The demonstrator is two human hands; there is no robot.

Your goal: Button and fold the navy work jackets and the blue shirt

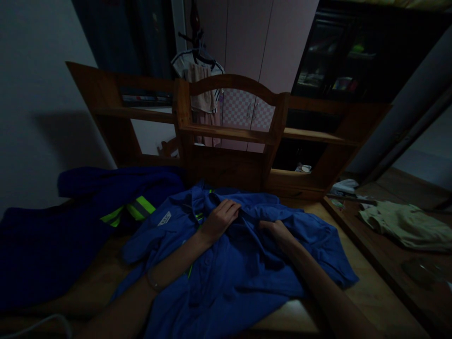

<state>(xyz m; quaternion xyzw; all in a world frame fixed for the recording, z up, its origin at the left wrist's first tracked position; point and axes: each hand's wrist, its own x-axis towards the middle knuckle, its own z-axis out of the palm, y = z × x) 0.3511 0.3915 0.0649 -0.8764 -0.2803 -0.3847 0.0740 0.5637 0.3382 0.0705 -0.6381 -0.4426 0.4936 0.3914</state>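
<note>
A blue work shirt (pixel 240 268) lies spread and rumpled over the wooden table, with buttons down its front, a white badge on one side and yellow-green trim. Near its collar, my left hand (pixel 221 220) rests with bent fingers pressed together on the cloth. My right hand (pixel 277 233) is closed on a fold of the same shirt, a little to the right. Both hands' fingertips are partly hidden by the fabric.
Dark blue clothing (pixel 52 249) with reflective yellow-green bands is heaped at the left. A wooden shelf unit (pixel 226 136) rises along the table's back. At the right, a pale green garment (pixel 406 223) lies on a brown surface. A white cable (pixel 45 321) shows at lower left.
</note>
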